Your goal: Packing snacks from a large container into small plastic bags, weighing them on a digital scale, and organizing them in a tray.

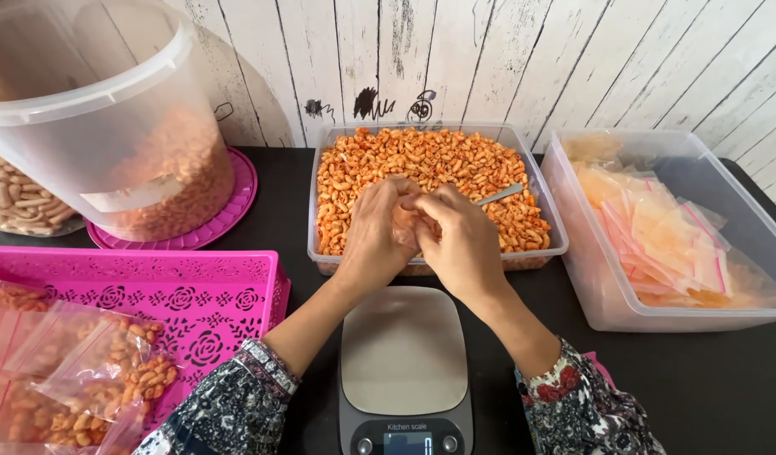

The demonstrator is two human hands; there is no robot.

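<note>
**Hands joined on small bag over snack tub**

Left hand (373, 232) and right hand (462, 240) meet at frame centre, both pinching a small clear bag (407, 226) at the near edge of the snack tub (539, 181). The kitchen scale (403, 350) lies just below, its platform bare. The pink tray (152, 291) flanks it lower left, the bag tub (590, 286) right.
</note>
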